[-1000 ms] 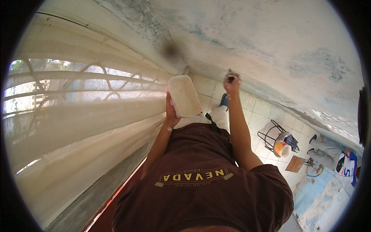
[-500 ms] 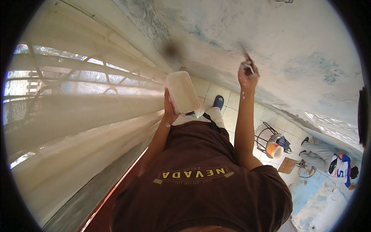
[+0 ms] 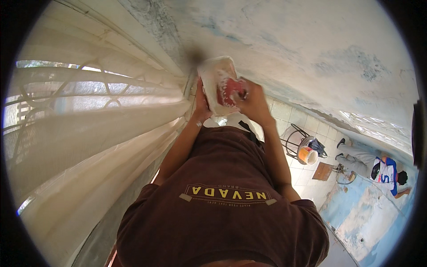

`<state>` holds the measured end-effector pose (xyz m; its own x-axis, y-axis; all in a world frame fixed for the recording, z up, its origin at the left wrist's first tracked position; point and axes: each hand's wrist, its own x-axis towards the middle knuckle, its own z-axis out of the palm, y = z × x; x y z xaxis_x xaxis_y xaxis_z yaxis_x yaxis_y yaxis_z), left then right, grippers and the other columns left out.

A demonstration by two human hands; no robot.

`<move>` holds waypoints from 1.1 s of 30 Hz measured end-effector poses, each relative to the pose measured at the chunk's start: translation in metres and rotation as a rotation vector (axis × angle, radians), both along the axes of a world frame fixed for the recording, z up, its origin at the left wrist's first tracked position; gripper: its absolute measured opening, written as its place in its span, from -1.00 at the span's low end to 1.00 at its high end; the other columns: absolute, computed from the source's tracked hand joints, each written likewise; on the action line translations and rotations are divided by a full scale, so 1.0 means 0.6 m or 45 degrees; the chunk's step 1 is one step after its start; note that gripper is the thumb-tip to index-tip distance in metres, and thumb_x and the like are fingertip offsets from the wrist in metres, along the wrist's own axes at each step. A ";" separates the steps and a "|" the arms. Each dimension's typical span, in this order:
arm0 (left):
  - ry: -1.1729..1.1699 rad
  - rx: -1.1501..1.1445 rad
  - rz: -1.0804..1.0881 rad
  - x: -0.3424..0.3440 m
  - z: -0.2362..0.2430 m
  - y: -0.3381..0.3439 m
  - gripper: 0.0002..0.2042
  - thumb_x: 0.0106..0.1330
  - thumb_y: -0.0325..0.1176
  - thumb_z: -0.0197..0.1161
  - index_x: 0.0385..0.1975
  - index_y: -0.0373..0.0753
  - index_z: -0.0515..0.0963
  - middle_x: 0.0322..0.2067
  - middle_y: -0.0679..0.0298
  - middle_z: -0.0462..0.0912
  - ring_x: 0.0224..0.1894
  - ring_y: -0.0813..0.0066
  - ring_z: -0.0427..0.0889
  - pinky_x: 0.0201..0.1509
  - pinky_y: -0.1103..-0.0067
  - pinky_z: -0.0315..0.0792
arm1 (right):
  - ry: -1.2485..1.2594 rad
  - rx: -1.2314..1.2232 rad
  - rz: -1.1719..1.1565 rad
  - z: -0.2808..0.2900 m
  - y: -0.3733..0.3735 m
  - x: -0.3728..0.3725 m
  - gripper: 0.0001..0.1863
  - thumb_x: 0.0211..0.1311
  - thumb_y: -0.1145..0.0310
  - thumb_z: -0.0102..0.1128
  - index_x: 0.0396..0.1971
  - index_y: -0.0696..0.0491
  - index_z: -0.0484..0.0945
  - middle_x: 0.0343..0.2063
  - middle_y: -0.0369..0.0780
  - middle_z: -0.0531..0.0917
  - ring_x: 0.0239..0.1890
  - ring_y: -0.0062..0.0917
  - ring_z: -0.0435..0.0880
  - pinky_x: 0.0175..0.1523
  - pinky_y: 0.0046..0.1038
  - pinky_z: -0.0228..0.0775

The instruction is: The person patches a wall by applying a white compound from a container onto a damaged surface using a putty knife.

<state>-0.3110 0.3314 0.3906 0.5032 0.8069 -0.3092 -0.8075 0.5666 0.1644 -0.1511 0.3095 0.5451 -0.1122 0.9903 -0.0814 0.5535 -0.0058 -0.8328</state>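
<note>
My left hand grips a pale rectangular tub by its near left side. The tub is tilted toward me and smeared with white paste. In my right hand is a flat red scraper, its face streaked with the same paste. The scraper is at the tub's right inner side; whether its edge touches the tub is blurred. My right fingers are bent around the scraper, partly hidden by the back of the hand.
A patchy white and grey wall rises ahead. Long cream curtains hang over a window at left. On the tiled floor at right stand a dark metal stool and an orange-white bucket. Another person works at the far right wall.
My right hand has come down and left from the wall to the tub, bringing the scraper with it. The tub has moved slightly up and forward in my left hand.
</note>
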 end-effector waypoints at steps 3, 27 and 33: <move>0.047 0.095 -0.055 0.013 0.003 0.002 -0.34 0.41 0.26 -0.20 0.27 -0.15 0.29 0.16 0.19 0.46 0.16 0.27 0.49 0.25 0.30 0.39 | -0.288 0.306 0.038 -0.069 0.009 -0.032 -0.86 0.20 0.46 0.13 -0.32 0.23 0.50 -0.48 0.04 0.60 -0.41 -0.14 0.64 -0.29 -0.31 0.44; 0.218 0.051 0.309 -0.058 -0.021 -0.016 -0.35 0.42 0.23 -0.18 0.35 -0.09 0.17 0.25 0.24 0.35 0.27 0.28 0.36 0.34 0.30 0.28 | 1.598 -0.322 -0.589 -0.326 0.064 0.096 -0.75 0.31 0.36 0.11 -0.06 0.09 0.54 -0.16 -0.25 0.63 -0.23 -0.53 0.61 -0.23 -0.60 0.51; 0.514 0.022 0.384 -0.096 -0.026 -0.054 -0.33 0.43 0.23 -0.19 0.37 -0.12 0.10 0.27 0.17 0.30 0.28 0.22 0.34 0.33 0.25 0.30 | 2.056 -0.737 -0.980 -0.482 0.150 0.042 -0.77 0.38 0.45 -0.06 -0.07 0.20 0.49 -0.34 -0.21 0.56 -0.40 -0.55 0.51 -0.23 -0.62 0.53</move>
<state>-0.3688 0.2988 0.3747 0.0896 0.9048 -0.4163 -0.8049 0.3120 0.5048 -0.1258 0.3995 0.2559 -0.0150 0.7470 -0.6646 -0.9185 -0.2729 -0.2860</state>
